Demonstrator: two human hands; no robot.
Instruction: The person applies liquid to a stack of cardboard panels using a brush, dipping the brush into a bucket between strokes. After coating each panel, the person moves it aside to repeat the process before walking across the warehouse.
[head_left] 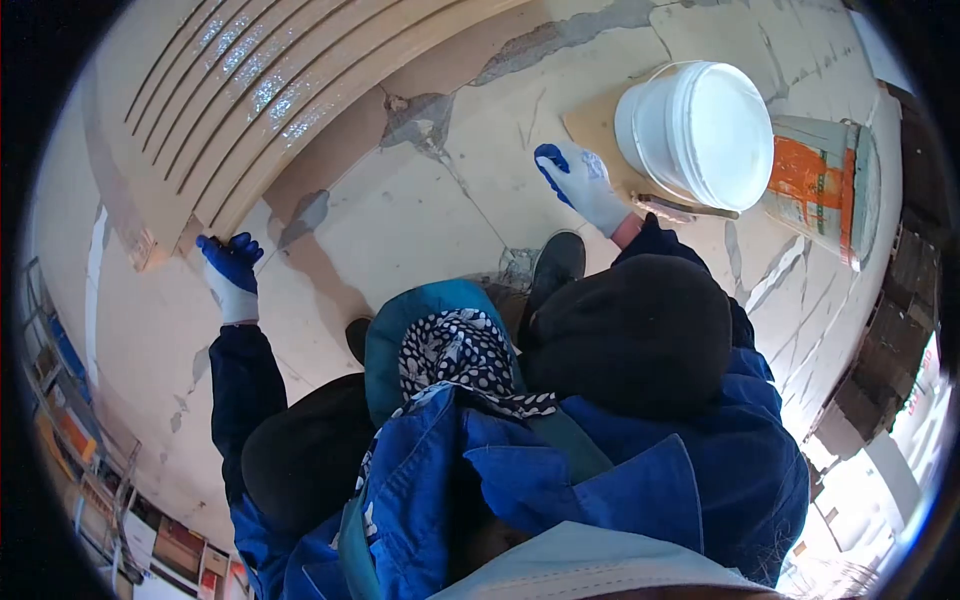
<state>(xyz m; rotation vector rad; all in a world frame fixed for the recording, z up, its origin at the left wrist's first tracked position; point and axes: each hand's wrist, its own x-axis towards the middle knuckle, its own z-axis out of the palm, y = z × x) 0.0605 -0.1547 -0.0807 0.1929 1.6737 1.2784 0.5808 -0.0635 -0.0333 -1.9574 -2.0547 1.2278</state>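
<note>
My left hand (pixel 232 275), in a white glove with blue-coated fingers, is at the near corner of a slatted cream panel (pixel 290 80). Its fingers are apart, and the thumb side seems to touch the panel's end. Several long grooves run along the panel, and parts of its surface shine as if wet. My right hand (pixel 585 185), gloved the same way, is over the floor just left of a white bucket (pixel 650 135). Its fingers curl inward; whatever they hold, if anything, is hidden. A dark-handled tool like a brush (pixel 700 210) lies beside the bucket.
A piece of cardboard (pixel 598 125) lies under the bucket. Right of it is a second container (pixel 808 185) with an orange label. The tiled floor (pixel 420 215) has grey patches and cracks. Shelving with boxes (pixel 85 440) lines the left, and stacked brown material (pixel 895 325) the right.
</note>
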